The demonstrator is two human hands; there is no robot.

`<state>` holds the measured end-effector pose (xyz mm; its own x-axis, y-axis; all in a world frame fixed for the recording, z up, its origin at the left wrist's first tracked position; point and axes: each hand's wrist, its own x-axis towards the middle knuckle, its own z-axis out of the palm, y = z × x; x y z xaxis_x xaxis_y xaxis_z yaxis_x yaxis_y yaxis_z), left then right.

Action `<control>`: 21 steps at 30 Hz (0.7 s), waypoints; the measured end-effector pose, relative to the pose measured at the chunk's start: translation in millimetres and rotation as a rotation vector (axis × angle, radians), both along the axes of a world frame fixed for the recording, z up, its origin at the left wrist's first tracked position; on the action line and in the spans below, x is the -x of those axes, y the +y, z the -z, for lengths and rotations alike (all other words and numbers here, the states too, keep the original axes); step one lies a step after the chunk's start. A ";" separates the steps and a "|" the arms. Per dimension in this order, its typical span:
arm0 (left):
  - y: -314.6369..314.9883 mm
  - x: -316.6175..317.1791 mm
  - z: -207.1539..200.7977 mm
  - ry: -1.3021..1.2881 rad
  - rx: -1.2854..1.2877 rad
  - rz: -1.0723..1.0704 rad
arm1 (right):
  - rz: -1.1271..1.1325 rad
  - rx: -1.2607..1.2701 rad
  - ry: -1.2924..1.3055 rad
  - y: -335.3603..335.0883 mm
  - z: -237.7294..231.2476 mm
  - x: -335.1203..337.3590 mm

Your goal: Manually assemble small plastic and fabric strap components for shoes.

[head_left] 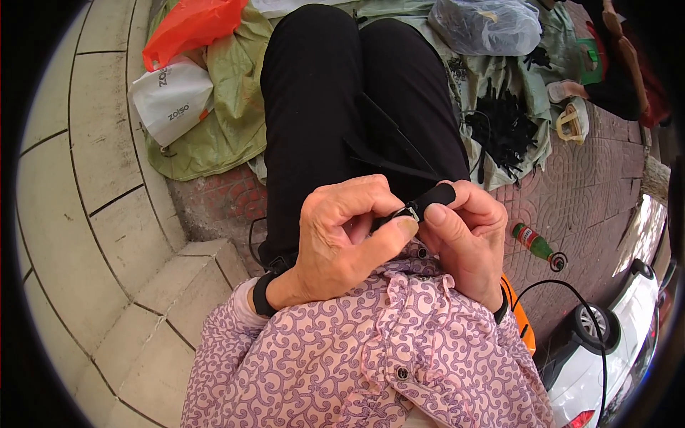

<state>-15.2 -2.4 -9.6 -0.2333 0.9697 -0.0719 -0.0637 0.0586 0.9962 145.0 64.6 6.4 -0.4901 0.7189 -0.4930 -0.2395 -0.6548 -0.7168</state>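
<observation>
Over my lap, both hands work close together on a black strap point(437, 201). My left hand point(341, 246) is closed, thumb and forefinger pinching the strap's end beside a small pale, shiny bit point(409, 212). My right hand point(467, 239) is closed too, its thumb and fingers gripping the thicker, rounded black part. Thin dark strips point(399, 153) run from the strap across my black trousers point(314, 107). How the strap and the small shiny bit join is hidden by my fingertips.
A heap of black strips point(501, 128) lies on a greenish sheet at the right, below a clear plastic bag point(487, 27). Red point(193, 28) and white bags point(173, 100) sit at the left. A green bottle point(531, 241) lies on the paving; another person's leg point(606, 96) shows beyond.
</observation>
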 end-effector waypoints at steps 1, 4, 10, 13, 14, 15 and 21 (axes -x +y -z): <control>-0.1 0.0 0.8 -0.060 0.026 -0.002 | -0.006 -0.024 -0.020 -0.2 -0.5 -0.1; 0.0 -0.8 0.2 -0.131 0.055 0.000 | -0.032 -0.132 -0.046 2.1 -1.8 -1.2; 1.0 0.0 -0.6 -0.126 0.078 0.021 | -0.034 -0.122 -0.040 3.9 0.5 -1.6; 2.5 3.3 -1.8 -0.176 0.094 0.078 | 0.001 0.134 0.130 7.1 2.4 -2.1; 3.3 4.6 -2.0 -0.202 0.096 0.103 | 0.003 0.133 0.128 7.7 1.8 -2.3; 3.7 6.6 -2.3 -0.202 0.097 0.104 | -0.005 0.121 0.134 7.9 1.5 -2.1; 3.6 7.7 1.0 -0.352 0.149 0.164 | -0.018 0.049 0.084 6.4 2.9 -4.6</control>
